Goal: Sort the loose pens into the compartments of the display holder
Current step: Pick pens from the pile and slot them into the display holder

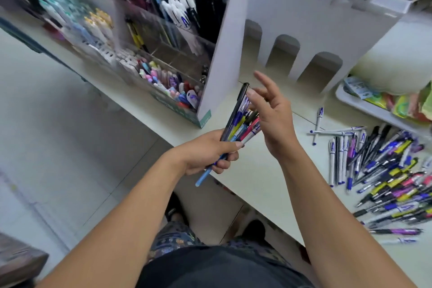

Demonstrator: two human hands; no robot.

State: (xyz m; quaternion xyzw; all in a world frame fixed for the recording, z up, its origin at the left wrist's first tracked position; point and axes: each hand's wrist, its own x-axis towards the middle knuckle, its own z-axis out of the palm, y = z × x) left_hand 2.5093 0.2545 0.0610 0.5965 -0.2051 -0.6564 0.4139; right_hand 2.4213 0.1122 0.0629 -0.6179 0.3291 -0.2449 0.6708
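You stand at a pale, smooth counter [264, 170] over a tiled floor [58, 147]. At its back edge the display holder [163, 54], clear-walled and tiered, is blurred, so its compartments are hard to read; beside it stands a white cardboard stand [292, 30] with arched cutouts. Loose pens [385, 170] lie heaped at the counter's right edge, cut off by the frame. Your left hand [210, 154] grips a bundle of pens [240, 121] above the front edge. Your right hand [273, 112] has spread fingers, its thumb touching the bundle's tips.
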